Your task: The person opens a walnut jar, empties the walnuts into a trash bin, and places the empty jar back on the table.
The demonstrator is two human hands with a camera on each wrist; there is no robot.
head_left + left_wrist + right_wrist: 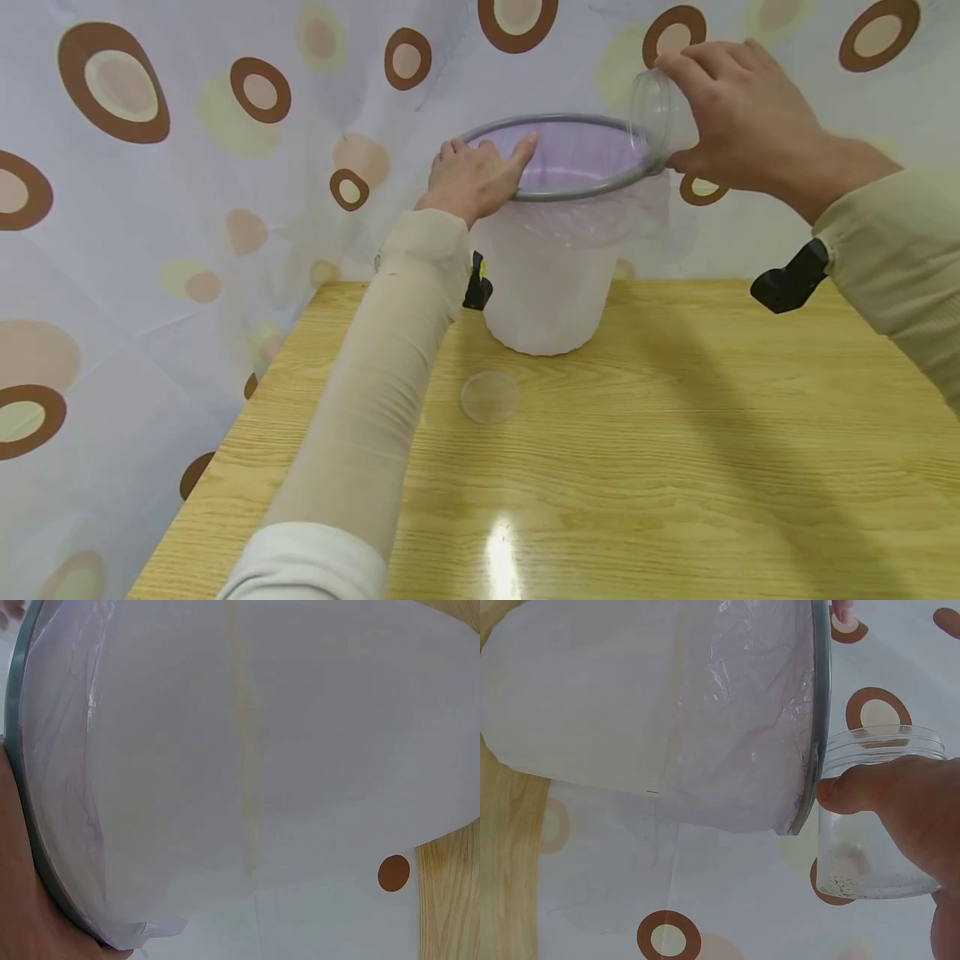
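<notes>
A whitish trash can [551,292] stands on the table, lined with a thin purple-tinted bag [577,154] under a grey rim ring [570,197]. My left hand [476,177] holds the left side of the rim, thumb raised. Its fingers are partly hidden. At the right side of the rim, my right hand [738,112] grips a clear jar [651,117] tipped on its side, mouth facing left over the can. Small dark specks cling near the base of the jar [877,862] in the right wrist view.
A clear round lid [489,397] lies flat on the wooden table [637,483] in front of the can. Behind and to the left hangs a white sheet [187,333] with brown and yellow ovals.
</notes>
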